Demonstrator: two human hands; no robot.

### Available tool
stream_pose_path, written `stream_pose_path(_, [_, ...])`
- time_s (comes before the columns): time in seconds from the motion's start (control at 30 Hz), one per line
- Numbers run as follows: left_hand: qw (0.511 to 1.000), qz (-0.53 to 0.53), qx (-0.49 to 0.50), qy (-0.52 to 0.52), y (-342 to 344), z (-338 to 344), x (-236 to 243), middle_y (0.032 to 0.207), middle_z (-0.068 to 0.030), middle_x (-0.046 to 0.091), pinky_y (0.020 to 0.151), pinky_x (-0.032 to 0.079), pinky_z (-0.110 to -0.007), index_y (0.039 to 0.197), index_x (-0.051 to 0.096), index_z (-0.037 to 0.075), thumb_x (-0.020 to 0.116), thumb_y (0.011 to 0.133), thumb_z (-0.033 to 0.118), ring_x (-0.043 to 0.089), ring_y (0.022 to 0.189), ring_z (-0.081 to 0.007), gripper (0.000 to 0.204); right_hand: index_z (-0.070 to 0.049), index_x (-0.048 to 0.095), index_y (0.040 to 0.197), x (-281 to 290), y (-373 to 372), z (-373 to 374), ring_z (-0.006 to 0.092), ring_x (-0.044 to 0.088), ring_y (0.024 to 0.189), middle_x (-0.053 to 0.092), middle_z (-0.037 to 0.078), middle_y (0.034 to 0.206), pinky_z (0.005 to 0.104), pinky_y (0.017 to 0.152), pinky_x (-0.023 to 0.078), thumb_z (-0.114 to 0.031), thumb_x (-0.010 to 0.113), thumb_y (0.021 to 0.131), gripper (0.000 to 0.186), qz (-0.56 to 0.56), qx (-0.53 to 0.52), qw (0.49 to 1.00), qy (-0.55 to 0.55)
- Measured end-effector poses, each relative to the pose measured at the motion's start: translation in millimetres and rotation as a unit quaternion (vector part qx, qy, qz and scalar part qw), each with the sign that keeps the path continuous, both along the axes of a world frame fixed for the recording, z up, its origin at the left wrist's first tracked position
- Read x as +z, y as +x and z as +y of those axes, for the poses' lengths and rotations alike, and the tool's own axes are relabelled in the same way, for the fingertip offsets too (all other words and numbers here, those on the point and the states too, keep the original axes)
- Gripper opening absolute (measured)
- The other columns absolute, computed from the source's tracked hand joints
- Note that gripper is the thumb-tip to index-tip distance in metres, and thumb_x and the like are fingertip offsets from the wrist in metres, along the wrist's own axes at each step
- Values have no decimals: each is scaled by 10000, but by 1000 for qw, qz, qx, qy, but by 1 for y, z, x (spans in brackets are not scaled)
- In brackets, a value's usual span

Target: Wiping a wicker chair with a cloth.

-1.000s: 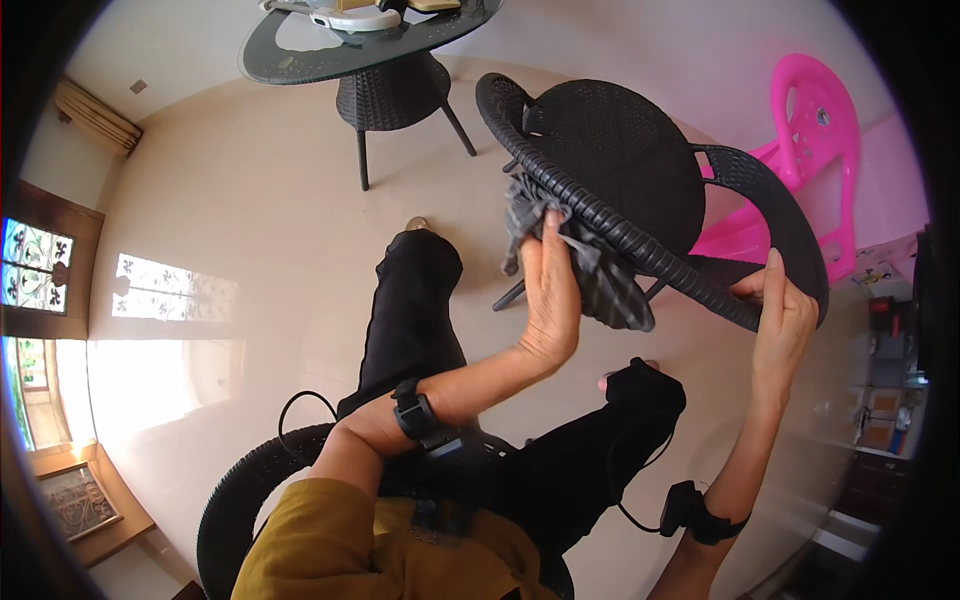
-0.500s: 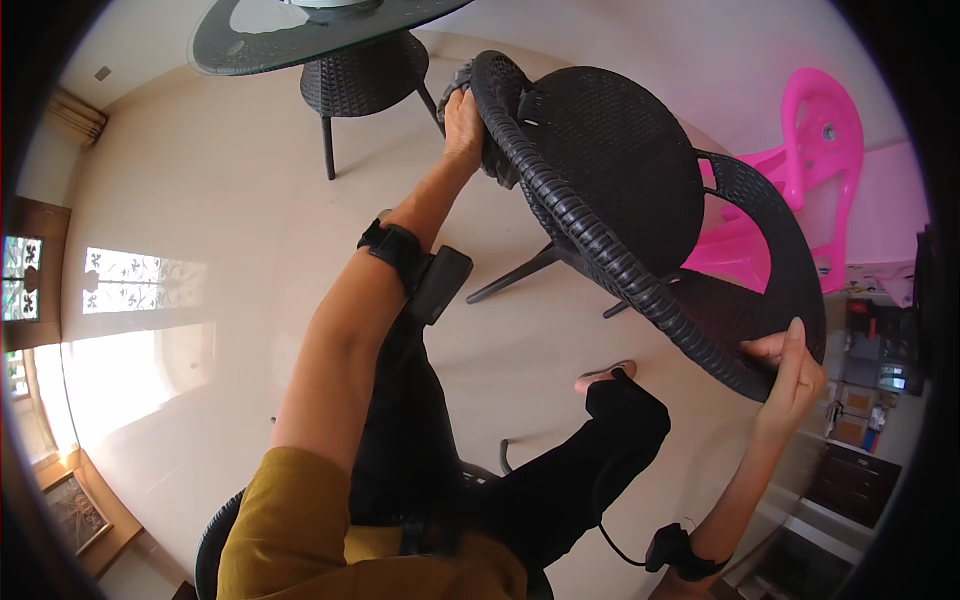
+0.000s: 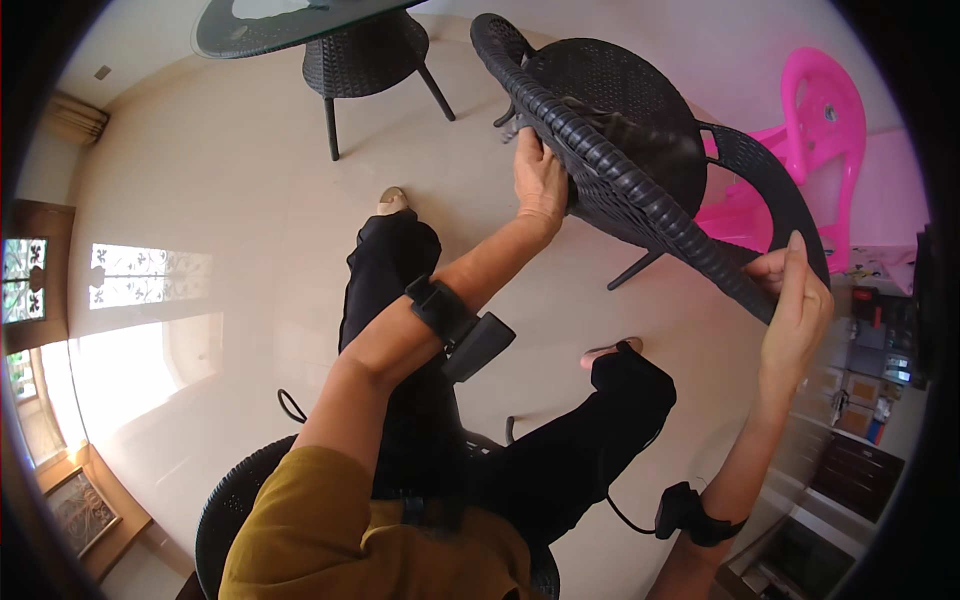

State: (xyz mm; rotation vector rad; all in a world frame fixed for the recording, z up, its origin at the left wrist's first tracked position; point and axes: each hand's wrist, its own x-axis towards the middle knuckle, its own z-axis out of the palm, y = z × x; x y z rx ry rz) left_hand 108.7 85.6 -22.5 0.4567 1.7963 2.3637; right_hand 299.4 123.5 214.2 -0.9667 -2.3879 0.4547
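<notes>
A black woven wicker chair [image 3: 640, 165] is tilted in front of me, its thick ribbed rim running from upper left to lower right. My left hand [image 3: 541, 185] is closed on a dark grey cloth [image 3: 610, 122], pressed to the outer side of the backrest below the rim. Part of this cloth shows blurred over the rim's inner side, and the left fingertips are partly hidden. At the rim's lower right end, my right hand [image 3: 797, 305] grips the chair between thumb and fingers.
A glass-topped table [image 3: 270, 35] with a woven base stands at the upper left. Behind the wicker chair, on the right, is a pink plastic chair [image 3: 825, 120]. I sit on another black woven chair [image 3: 235, 510]. Shelves with assorted items [image 3: 865, 390] line the far right.
My left hand has slid with the cloth from the rim's upper left end toward its middle. The chair sits slightly higher in view, and my left foot has come into sight.
</notes>
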Motion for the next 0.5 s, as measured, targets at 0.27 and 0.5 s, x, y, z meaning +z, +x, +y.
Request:
stream_pose_path(0.27, [924, -377, -56, 13, 72, -57, 69, 1117, -125, 530, 904, 394, -336, 1125, 439, 55, 408, 956, 357, 497, 1026, -227, 347, -61, 682, 660, -9, 0, 5, 250, 620, 576, 635, 76, 596, 352, 591, 446, -389, 393, 963, 532, -42, -42, 996, 71])
stream_pose_path(0.5, [858, -428, -245, 145, 160, -59, 168, 1265, -136, 427, 1033, 282, -339, 1275, 307, 69, 368, 950, 351, 383, 1209, -222, 434, -41, 686, 687, -11, -2, 5, 243, 605, 556, 619, 81, 569, 347, 598, 444, -407, 383, 962, 549, -52, -42, 992, 108])
